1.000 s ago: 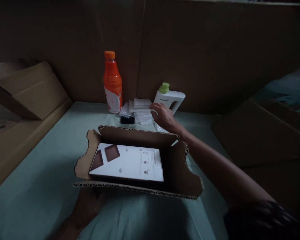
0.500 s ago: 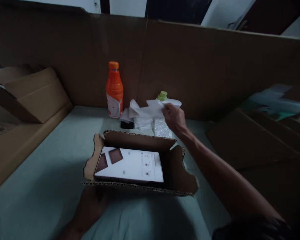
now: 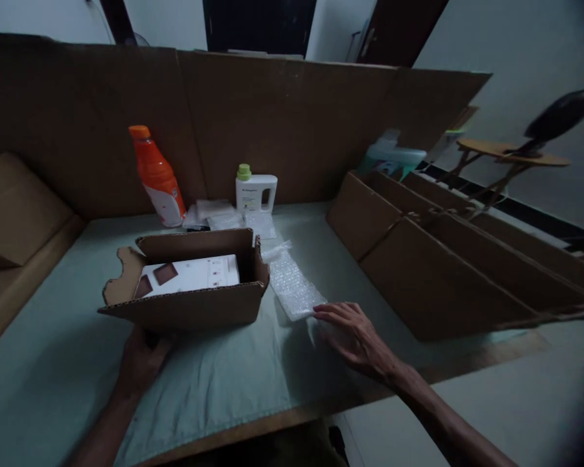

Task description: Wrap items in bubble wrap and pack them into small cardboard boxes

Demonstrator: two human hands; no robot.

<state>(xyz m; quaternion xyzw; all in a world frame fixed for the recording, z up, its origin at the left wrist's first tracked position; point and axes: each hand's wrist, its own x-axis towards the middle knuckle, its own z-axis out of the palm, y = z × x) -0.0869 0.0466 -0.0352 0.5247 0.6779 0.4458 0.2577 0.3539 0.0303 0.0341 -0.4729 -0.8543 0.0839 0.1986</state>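
An open cardboard box [image 3: 209, 306] stands on the green cloth, with a white carton [image 3: 194, 274] bearing brown squares lying inside it. My left hand [image 3: 141, 363] is at the box's lower front edge, gripping it there; its fingertips are hidden. To the right of the box lies a piece of bubble wrap [image 3: 292, 285], flat on the cloth. The fingers of my right hand [image 3: 353, 334] are stretched out, their tips touching the near corner of this wrap.
Behind the box stand an orange bottle [image 3: 160, 178] and a white jug [image 3: 253, 194] with a green cap. Folded wrap pieces [image 3: 226, 222] lie between them. A divided cardboard container [image 3: 409, 259] sits at right, and a cardboard wall [image 3: 292, 123] closes the back.
The view has turned to the right. My right hand has left the white sheet by the jug and come nearer, down to the right of the box. The left hand stays at the box.
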